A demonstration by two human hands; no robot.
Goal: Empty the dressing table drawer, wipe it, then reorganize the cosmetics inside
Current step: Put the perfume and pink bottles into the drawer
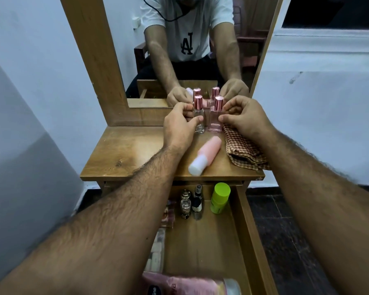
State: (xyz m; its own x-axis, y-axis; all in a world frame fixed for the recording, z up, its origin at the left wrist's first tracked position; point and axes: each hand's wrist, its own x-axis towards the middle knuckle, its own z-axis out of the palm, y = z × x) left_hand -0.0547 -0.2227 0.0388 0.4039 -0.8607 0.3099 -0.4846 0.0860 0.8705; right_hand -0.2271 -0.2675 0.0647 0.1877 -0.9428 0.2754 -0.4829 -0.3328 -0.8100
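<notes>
The left hand (179,126) curls round the clear bottle (199,120) — arm outstretched; the right hand (243,118) pinches the pink bottle (215,119), both upright on the tabletop (126,150).

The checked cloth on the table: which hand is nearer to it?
Right. The right hand hovers over the checked cloth's far end, pinching the pink bottle. The left hand holds the clear bottle, farther away.

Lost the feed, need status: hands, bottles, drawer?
Left hand grips clear bottle, right hand grips pink bottle. Both on tabletop. Drawer open, not emptied.
</notes>
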